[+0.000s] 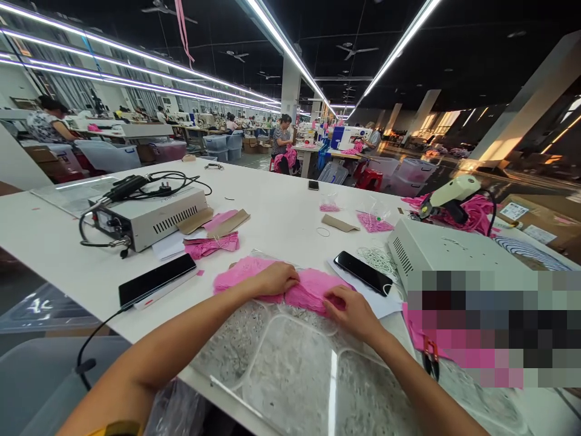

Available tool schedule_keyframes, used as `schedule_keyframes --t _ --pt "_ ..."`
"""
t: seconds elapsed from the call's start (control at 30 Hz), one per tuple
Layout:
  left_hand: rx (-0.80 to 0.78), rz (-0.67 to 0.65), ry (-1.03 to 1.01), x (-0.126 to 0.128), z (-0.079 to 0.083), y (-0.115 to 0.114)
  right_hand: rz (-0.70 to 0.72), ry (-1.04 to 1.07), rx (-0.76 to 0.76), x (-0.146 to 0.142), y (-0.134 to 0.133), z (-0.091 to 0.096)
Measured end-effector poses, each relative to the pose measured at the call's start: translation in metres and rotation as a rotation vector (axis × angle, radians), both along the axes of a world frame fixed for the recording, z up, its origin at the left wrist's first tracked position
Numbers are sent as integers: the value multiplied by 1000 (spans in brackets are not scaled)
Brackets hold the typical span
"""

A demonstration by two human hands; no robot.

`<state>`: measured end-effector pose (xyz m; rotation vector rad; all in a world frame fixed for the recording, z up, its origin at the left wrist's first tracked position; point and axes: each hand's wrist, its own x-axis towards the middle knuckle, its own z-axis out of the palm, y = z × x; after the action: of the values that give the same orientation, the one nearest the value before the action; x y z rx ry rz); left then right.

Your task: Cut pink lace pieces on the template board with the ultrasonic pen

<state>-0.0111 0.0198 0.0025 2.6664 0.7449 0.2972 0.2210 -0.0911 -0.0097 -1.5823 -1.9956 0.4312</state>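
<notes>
Gripping bunched pink lace fabric (313,289) with curled left hand (276,280), pinching its near edge with right hand (351,312); lying on white tabletop (281,212), just left of black smartphone (363,273).

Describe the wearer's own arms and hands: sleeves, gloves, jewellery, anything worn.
Both forearms are bare; no sleeves show. The left hand and right hand wear no gloves, and no ring, watch or bracelet is visible. A yellow strip crosses the left arm at the picture's bottom edge, perhaps a sleeve hem or band.
</notes>
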Motion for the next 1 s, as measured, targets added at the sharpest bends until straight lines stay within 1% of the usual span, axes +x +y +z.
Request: schedule_keyframes --t 0.3,0.5,0.7,0.87,1.0 --pt "-95 28 22 6 12 8 -59 -22 -4 -10 5 4" --pt "-195 12 110 3 13 5 -17 -11 -42 -10 13 -3" --pt "-281 53 180 0 13 9 40 43 -66 -1 16 -11" --pt "-293 49 245 0 22 11 46 50 -69 1 17 -13" --pt "-240 26 261 4 30 5 38 51 -62 0 17 -11"
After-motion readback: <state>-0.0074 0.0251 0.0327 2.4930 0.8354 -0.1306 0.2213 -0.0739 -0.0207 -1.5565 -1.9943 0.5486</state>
